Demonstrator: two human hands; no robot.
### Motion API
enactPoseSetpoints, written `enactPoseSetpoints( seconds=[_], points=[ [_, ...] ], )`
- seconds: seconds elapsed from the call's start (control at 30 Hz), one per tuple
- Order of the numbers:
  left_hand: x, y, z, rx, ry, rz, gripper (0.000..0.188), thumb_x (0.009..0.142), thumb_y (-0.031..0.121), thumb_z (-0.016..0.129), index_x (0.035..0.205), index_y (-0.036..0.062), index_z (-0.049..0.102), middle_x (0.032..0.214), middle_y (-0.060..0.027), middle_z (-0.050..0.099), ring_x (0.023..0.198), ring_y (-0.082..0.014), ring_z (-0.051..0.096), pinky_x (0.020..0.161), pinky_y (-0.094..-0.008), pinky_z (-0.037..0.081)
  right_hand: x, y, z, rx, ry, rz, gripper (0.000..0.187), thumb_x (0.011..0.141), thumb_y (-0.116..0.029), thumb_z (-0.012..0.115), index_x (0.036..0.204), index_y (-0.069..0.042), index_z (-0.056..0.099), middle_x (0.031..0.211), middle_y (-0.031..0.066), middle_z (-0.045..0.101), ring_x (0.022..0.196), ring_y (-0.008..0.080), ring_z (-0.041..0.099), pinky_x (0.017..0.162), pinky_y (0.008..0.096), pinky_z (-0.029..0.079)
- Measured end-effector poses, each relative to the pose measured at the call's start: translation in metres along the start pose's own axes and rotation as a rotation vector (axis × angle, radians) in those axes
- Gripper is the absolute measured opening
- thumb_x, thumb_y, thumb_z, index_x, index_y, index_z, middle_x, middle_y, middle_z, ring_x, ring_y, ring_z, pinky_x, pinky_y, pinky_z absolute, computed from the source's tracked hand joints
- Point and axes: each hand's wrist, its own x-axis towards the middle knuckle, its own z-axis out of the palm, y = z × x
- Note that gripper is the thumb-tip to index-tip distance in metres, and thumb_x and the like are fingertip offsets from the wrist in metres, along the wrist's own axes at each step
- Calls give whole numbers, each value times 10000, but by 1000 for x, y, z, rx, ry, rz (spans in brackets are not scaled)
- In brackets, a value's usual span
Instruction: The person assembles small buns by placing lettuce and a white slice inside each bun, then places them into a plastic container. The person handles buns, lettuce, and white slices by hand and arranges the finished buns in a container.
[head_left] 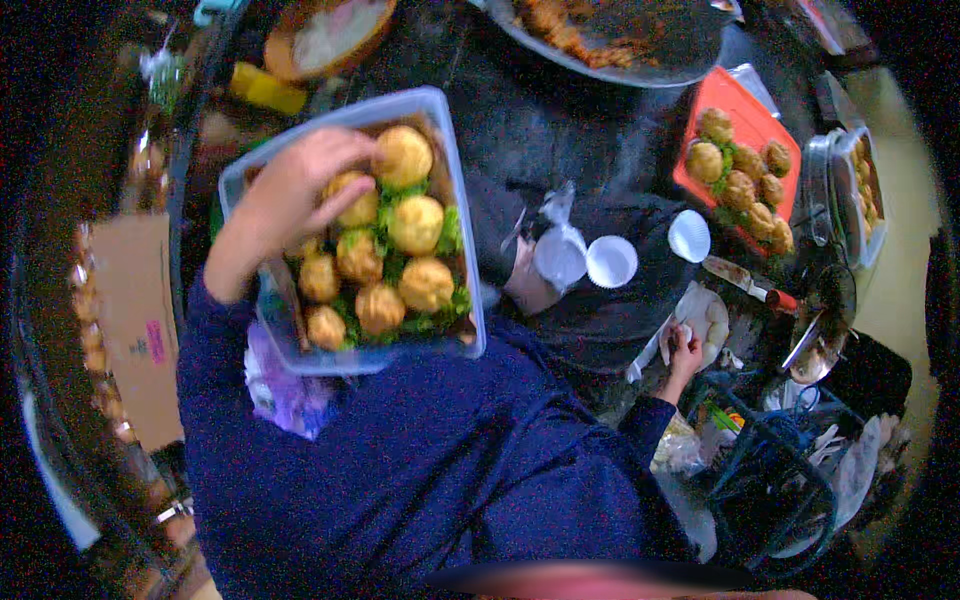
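My left hand [305, 180] reaches over a clear plastic box [455, 200] of golden fried balls laid on green leaves. Its thumb and fingers are apart, with the tips at the side of a large fried ball [404, 156]; another fried ball [352, 203] is partly hidden under the thumb. Down at the right, my right hand [683, 358] is closed, its fingertips pinching a small white piece [684, 334]. Beside it lies a pale plate or sheet [712, 300] with several whitish rounds.
White paper cups [612, 262] stand near my dark-trousered legs. An orange tray [735, 100] bears more fried balls. A knife [735, 274] lies nearby. A large pan [600, 70] is at the back, a bowl [290, 65] far left, and a dark wire basket [770, 470] at right.
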Motion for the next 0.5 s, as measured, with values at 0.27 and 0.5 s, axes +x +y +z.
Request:
enactPoseSetpoints(
  seconds=[0.27,0.5],
  points=[
    [-4,1,24,116,74,54,416,827,176,633,1196,18,526,1169,-167,568,1099,-348,528,953,-412,439,6,-35,1,212,-28,157,252,870,-169,669,1070,-24,617,953,67,656,803,159,619,724,286,513],
    [11,-8,51,225,89,-75,640,727,326,736,1224,3,494,1175,-195,546,1081,-349,532,945,-413,440,3,-26,-4,172,-14,22,251,864,-147,677,1067,-30,587,939,80,653,821,184,653,734,301,536]
  ],
)
